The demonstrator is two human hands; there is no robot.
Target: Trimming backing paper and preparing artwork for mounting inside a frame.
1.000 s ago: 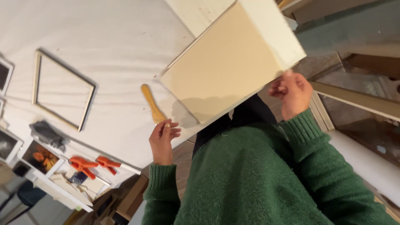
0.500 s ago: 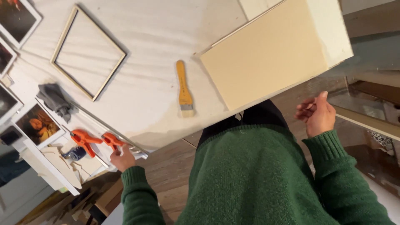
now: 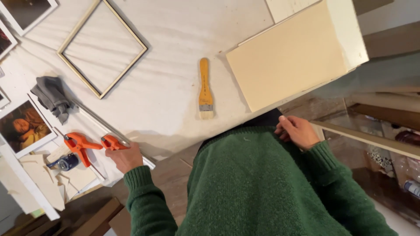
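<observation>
Head view, looking down over a green sweater (image 3: 262,188) at a white-covered table (image 3: 175,87).

The left hand (image 3: 124,156), in the lower left of the frame, is closing around one of two orange spring clamps (image 3: 113,142) at the table's near edge. The fingers are curling over its handles, but how firmly they are pressing cannot be told, since the hand is covering much of the clamp. The second orange clamp (image 3: 78,146) is lying just beside it to the left, untouched, near a small blue-and-silver item (image 3: 64,161) that is too small to identify.

The right hand (image 3: 299,131) is resting at the sweater's collar, right of centre, fingers loosely bent and holding nothing visible.

Judgement on handling: the clamp is looking like light, rigid plastic with a stiff spring; it should be squeezed at the rear handles, keeping fingers out of the jaws. Smooth plastic may be a little slippery.

Other things lying about: a wooden-handled flat brush (image 3: 204,89) at centre, bristles pointing toward the person; a cream board (image 3: 288,61) overhanging the table edge at upper right; an empty pale wooden frame (image 3: 103,46) at upper left; a crumpled grey cloth (image 3: 52,96) at left; a printed photograph (image 3: 22,124) below it.
</observation>
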